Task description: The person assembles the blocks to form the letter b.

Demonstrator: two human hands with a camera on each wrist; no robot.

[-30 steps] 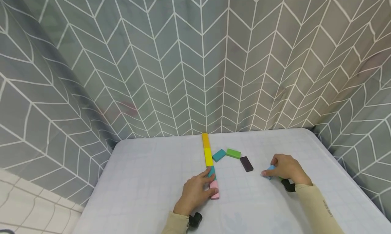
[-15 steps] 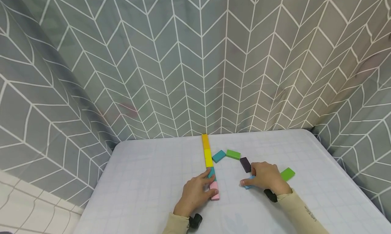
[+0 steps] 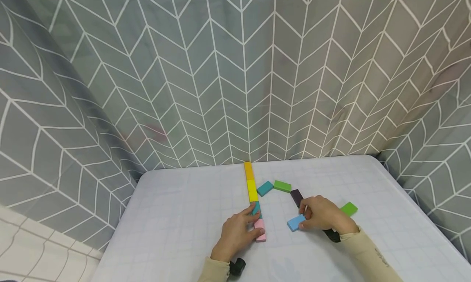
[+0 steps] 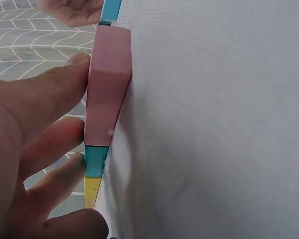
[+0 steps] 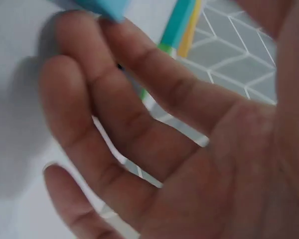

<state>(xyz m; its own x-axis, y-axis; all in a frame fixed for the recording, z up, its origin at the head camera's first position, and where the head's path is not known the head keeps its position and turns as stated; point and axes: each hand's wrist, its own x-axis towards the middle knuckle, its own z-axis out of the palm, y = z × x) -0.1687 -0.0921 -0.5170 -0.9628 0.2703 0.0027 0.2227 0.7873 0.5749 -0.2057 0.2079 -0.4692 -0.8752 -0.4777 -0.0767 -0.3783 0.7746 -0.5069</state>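
My left hand (image 3: 237, 233) rests beside a straight row of blocks, its fingers touching the teal block (image 3: 257, 209) and its thumb on the pink block (image 3: 260, 224). In the left wrist view, the thumb lies against the face of the pink block (image 4: 109, 84). My right hand (image 3: 325, 214) pinches the right end of a light blue block (image 3: 295, 222) lying on the table. Part of that blue block (image 5: 107, 6) shows at the fingertips in the right wrist view. A dark block (image 3: 296, 198) lies just behind these fingers.
Yellow (image 3: 252, 190) and orange (image 3: 249, 170) blocks continue the row toward the far table edge. Another teal block (image 3: 265, 188) and a green block (image 3: 282, 186) curve right from it. A second green block (image 3: 348, 209) lies beyond the right wrist. Patterned curtains (image 3: 228, 90) surround the white table (image 3: 176, 216).
My right hand has carried the light blue block left, near the dark block, and its fingers now cover less of it. The right green block has come into sight. My left hand stays put.
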